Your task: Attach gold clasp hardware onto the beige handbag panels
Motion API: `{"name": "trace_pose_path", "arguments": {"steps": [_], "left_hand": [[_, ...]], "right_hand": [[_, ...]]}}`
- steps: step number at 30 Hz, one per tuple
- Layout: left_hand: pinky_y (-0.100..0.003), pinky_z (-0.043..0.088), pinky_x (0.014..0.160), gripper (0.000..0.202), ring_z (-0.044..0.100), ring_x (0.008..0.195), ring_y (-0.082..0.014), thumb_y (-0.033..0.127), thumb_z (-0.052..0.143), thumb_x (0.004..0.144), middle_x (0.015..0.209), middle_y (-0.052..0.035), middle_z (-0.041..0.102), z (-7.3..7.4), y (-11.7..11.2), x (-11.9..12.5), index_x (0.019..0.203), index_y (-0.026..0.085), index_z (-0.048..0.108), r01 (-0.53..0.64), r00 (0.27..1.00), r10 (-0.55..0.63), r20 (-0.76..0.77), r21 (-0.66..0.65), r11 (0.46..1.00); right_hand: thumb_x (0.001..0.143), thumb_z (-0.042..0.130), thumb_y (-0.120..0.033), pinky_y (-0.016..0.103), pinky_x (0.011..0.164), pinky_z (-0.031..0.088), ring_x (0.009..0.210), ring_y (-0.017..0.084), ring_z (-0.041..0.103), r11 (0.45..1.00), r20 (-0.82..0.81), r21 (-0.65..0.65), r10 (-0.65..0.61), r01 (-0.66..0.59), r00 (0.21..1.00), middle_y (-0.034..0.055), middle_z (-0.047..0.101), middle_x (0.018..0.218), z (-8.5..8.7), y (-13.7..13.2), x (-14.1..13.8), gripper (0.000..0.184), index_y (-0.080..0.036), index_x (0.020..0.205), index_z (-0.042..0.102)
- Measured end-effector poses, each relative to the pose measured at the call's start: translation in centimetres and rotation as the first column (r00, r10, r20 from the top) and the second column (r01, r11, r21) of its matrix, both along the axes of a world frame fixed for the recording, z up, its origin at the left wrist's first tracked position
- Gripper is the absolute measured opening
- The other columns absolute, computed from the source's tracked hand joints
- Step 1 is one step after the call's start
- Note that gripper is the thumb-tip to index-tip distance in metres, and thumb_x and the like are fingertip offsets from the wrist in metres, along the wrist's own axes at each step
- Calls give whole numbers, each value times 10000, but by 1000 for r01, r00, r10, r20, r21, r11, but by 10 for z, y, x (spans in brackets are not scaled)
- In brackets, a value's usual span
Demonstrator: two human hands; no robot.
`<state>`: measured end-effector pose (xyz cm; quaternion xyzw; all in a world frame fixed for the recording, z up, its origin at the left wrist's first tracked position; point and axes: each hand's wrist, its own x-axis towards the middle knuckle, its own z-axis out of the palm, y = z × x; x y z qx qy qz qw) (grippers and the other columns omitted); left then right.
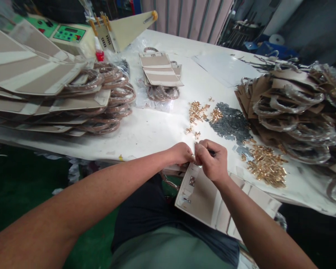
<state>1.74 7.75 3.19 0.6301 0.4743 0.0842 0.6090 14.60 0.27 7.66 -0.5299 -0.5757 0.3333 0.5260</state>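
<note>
A beige bag panel [203, 194] with a fold across it lies at the table's front edge, over my lap. Metal washer plates [192, 181] sit along its left end. At its top corner my left hand [182, 154] is closed in a pinch; what its fingertips hold is too small to make out. Right beside it, my right hand [214, 158] is closed around a slim dark-handled tool [212, 152], its tip close to the left fingertips. Part of a handle [170, 182] wrapped in clear film shows below my left wrist.
Gold fittings [268, 166] lie right of my hands, with smaller gold pieces [197, 111] and dark flat metal plates [229, 119] beyond. Bag pieces are stacked at left [44, 82] and right [294, 104]. More panels [161, 69] lie mid-table. A machine [70, 35] stands behind.
</note>
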Motion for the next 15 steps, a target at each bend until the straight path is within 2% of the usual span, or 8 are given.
{"name": "trace_pose_path", "arguments": {"steps": [3, 5, 9, 11, 15], "left_hand": [[-263, 336, 473, 285, 458, 391, -136, 247, 746, 799, 379, 33, 463, 7, -4, -5, 554, 179, 620, 85, 995, -84, -47, 21, 996], [-261, 359, 481, 241, 480, 385, -142, 243, 717, 826, 386, 30, 486, 10, -5, -7, 605, 175, 652, 118, 991, -115, -68, 44, 992], [-249, 336, 460, 234, 466, 377, -131, 231, 692, 829, 406, 40, 486, 11, -3, -6, 611, 181, 625, 158, 986, -150, -76, 112, 981], [-244, 309, 448, 292, 437, 373, -119, 247, 682, 834, 393, 40, 458, 11, -2, -4, 564, 182, 590, 169, 984, -160, -76, 127, 977], [-239, 316, 438, 306, 447, 370, -127, 264, 670, 837, 372, 33, 450, 9, -1, -1, 556, 189, 577, 148, 984, -140, -107, 65, 987]], "right_hand": [[986, 642, -312, 279, 474, 367, 452, 114, 458, 999, -200, 41, 1, 8, 980, -47, 498, 507, -2, -1, 7, 436, -234, 591, 476], [988, 654, -289, 271, 439, 354, 424, 107, 450, 993, -302, 115, 35, 0, 953, -54, 487, 509, 2, -1, 10, 413, -232, 613, 490], [988, 667, -281, 268, 430, 371, 421, 100, 429, 957, -383, 289, 103, 14, 918, -56, 484, 528, 11, -3, 10, 391, -230, 634, 508], [988, 672, -301, 273, 448, 377, 439, 102, 428, 962, -340, 273, 84, 13, 937, -48, 491, 523, 8, -4, 8, 410, -229, 619, 509], [986, 667, -316, 280, 466, 366, 453, 107, 434, 990, -263, 138, 17, 20, 965, -43, 496, 510, -3, 0, 8, 435, -233, 596, 493]]}}
